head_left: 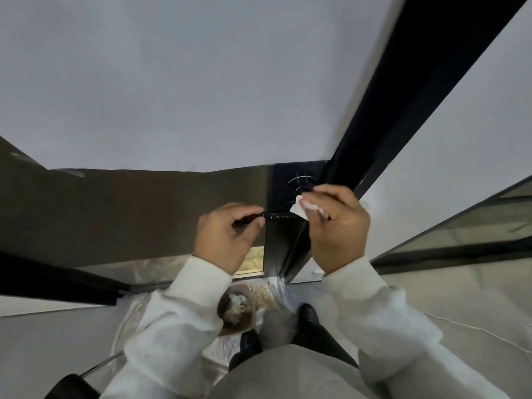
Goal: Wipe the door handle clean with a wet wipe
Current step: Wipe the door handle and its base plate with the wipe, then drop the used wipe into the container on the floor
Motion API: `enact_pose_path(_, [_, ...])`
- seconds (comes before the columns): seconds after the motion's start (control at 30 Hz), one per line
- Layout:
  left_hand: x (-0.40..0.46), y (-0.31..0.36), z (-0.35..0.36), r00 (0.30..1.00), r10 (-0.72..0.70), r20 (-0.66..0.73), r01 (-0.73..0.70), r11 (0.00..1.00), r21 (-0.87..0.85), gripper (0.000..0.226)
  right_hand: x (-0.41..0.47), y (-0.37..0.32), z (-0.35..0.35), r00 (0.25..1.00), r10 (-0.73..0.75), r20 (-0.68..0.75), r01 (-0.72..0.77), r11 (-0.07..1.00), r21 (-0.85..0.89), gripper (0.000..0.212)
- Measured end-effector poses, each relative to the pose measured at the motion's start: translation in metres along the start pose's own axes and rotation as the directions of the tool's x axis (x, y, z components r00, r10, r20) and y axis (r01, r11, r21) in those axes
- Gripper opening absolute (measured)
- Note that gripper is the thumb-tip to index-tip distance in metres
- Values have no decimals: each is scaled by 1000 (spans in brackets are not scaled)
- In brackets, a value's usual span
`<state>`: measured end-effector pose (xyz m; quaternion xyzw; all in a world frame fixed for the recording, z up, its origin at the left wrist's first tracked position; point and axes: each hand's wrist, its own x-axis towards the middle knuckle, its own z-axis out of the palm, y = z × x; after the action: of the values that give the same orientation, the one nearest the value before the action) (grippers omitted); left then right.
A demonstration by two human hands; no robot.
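Pale door point(172, 82) fills the upper frame; my left hand point(227, 234) pinches the black door handle point(276, 216); my right hand point(336, 226) clamps the wet wipe point(298, 208) at centre.

There are two hands: one left hand point(227, 234) and one right hand point(336, 226). There are two white sleeves, one on each arm. One black door handle point(280, 216) can be seen, and one round black fitting point(300, 181) above it. There is one white wet wipe point(298, 208). On the floor stands one brown container point(237, 309), and two dark shoes point(308, 313) are visible. One thin white cable point(472, 326) lies on the floor.
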<state>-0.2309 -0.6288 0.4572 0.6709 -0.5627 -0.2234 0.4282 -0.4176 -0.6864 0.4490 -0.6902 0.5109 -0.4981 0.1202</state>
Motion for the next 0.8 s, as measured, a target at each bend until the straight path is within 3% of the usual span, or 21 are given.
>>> enact_pose_path(0.27, [4,-1,0,998,-57,15,57,998,5,17,-41,4,-12,929,364,66,-367,929,47,15])
enact_pose_path(0.33, [4,-2,2,997,-69,13,69,997,20,17,-34,0,-13,952,304,46,-305,952,13,9])
enact_pose_path(0.4, [5,-5,3,997,-80,9,80,996,27,18,-26,-4,-11,991,126,40,-125,991,-38,8])
enact_pose_path(0.47, [1,-3,5,996,-82,-24,82,997,10,18,-24,-7,-10,991,-61,118,71,994,-82,13])
enact_pose_path(0.53, [-4,-1,8,991,-85,-102,85,996,1,19,-26,-11,-10,957,-153,245,170,984,-52,18])
enact_pose_path(0.63, [-13,-2,18,975,-95,-201,99,995,9,22,-24,-18,-9,927,-194,322,191,981,40,24])
enact_pose_path(0.8, [-39,-11,20,919,-195,-342,183,981,-68,31,-34,-13,7,839,-205,504,64,957,282,18])
